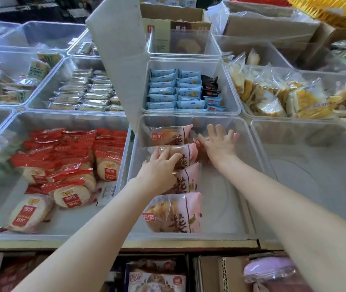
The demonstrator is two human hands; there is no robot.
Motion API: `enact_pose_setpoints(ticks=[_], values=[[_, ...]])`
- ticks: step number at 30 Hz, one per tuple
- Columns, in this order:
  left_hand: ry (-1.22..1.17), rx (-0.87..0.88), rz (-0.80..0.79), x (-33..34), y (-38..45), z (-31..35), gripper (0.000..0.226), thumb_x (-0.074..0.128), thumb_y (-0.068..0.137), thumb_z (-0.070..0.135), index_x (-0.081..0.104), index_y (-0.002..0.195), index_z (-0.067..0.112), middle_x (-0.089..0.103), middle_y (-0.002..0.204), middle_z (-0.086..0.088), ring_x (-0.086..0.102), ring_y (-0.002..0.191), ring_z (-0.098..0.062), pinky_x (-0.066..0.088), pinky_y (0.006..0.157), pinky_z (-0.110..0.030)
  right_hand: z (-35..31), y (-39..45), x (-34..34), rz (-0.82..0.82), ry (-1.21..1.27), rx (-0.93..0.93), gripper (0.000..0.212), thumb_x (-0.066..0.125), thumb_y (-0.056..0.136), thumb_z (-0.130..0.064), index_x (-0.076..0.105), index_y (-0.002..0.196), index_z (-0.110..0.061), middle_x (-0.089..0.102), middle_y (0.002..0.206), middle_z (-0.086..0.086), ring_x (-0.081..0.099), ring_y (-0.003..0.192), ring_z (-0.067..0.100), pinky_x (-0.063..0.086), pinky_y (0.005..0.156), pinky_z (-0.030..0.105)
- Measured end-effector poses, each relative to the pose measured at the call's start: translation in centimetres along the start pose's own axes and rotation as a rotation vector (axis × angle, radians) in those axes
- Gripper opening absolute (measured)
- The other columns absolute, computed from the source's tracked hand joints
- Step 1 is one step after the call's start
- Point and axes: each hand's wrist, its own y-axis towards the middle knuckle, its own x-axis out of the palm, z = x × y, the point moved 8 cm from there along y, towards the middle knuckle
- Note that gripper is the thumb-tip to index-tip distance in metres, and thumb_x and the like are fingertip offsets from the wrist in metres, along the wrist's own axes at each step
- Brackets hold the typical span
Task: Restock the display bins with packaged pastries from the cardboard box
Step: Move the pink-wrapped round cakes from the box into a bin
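Observation:
A clear display bin point(239, 207) in the front middle holds a row of pink-wrapped pastry packs point(174, 213) along its left side. My left hand point(161, 167) rests on the second pack from the back point(185, 151), fingers curled over its top edge. My right hand point(218, 142) reaches to the back of the bin with fingers spread straight, touching a brown-wrapped pack point(200, 151) lying beside the row. The rearmost pink pack point(171, 134) leans against the back wall. A cardboard box point(216, 272) sits below the counter edge.
The left bin holds red-wrapped rice crackers point(67, 165). Behind stands a bin of blue snack packs point(180, 91), with a grey divider board point(121, 55) leaning beside it. A bare clear bin point(315, 175) is on the right. Yellow pastry bags point(283, 95) fill the back right.

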Motion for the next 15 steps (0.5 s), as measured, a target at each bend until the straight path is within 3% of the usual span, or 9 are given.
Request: enact_pose_setpoints(ticks=[3, 6, 9, 11, 13, 15], values=[[0.009, -0.014, -0.032, -0.4, -0.4, 0.2, 0.059, 0.046, 0.09, 0.017, 0.023, 0.143, 0.027, 0.01, 0.155, 0.0, 0.0, 0.144, -0.029, 0.021, 0.112, -0.054, 0.7, -0.3, -0.2, -0.056, 0.024, 0.019, 0.07, 0.051, 0.088, -0.004, 0.021, 0.145, -0.028, 0.021, 0.141, 0.015, 0.032, 0.125, 0.036, 0.034, 0.101, 0.052], [0.045, -0.047, 0.056, -2.2, -1.4, 1.4, 0.047, 0.044, 0.091, 0.018, 0.035, 0.137, 0.018, 0.021, 0.151, -0.006, 0.013, 0.14, -0.032, 0.019, 0.112, -0.052, 1.1, -1.9, -0.5, -0.152, 0.181, -0.022, 0.082, 0.06, 0.083, 0.0, 0.014, 0.148, -0.019, 0.023, 0.138, 0.019, 0.037, 0.123, 0.042, 0.037, 0.1, 0.049], [-0.101, 0.029, 0.171, -4.8, -2.9, 4.7, 0.042, 0.045, 0.088, 0.013, 0.043, 0.13, 0.011, 0.035, 0.142, -0.01, 0.034, 0.13, -0.032, 0.031, 0.106, -0.048, 2.8, -5.5, -3.1, -0.208, 0.367, -0.127, 0.057, 0.064, 0.082, -0.018, 0.039, 0.133, -0.01, 0.038, 0.127, 0.018, 0.042, 0.119, 0.04, 0.042, 0.095, 0.04], [-0.223, 0.138, 0.206, -6.4, -4.4, 8.0, 0.038, 0.046, 0.085, 0.013, 0.05, 0.122, 0.007, 0.048, 0.128, -0.014, 0.049, 0.116, -0.034, 0.042, 0.094, -0.046, 4.4, -9.3, -5.7, -0.195, 0.446, -0.238, 0.036, 0.062, 0.084, -0.02, 0.055, 0.118, -0.012, 0.052, 0.12, 0.014, 0.054, 0.108, 0.03, 0.046, 0.088, 0.034], [-0.255, 0.286, 0.198, -7.2, -6.4, 11.9, 0.036, 0.043, 0.081, 0.013, 0.056, 0.114, 0.007, 0.056, 0.114, -0.013, 0.055, 0.107, -0.033, 0.045, 0.087, -0.043, 6.2, -13.5, -8.5, -0.184, 0.549, -0.31, 0.021, 0.059, 0.087, -0.016, 0.064, 0.107, -0.013, 0.064, 0.1, 0.006, 0.059, 0.087, 0.017, 0.047, 0.08, 0.029], [-0.201, 0.45, 0.138, -7.4, -8.5, 16.1, 0.034, 0.045, 0.08, 0.006, 0.06, 0.11, 0.011, 0.059, 0.111, -0.006, 0.056, 0.106, -0.025, 0.043, 0.089, -0.034, 8.2, -17.3, -10.6, -0.198, 0.581, -0.32, 0.016, 0.06, 0.088, -0.017, 0.068, 0.101, -0.012, 0.063, 0.086, -0.002, 0.055, 0.078, 0.009, 0.043, 0.073, 0.02]])
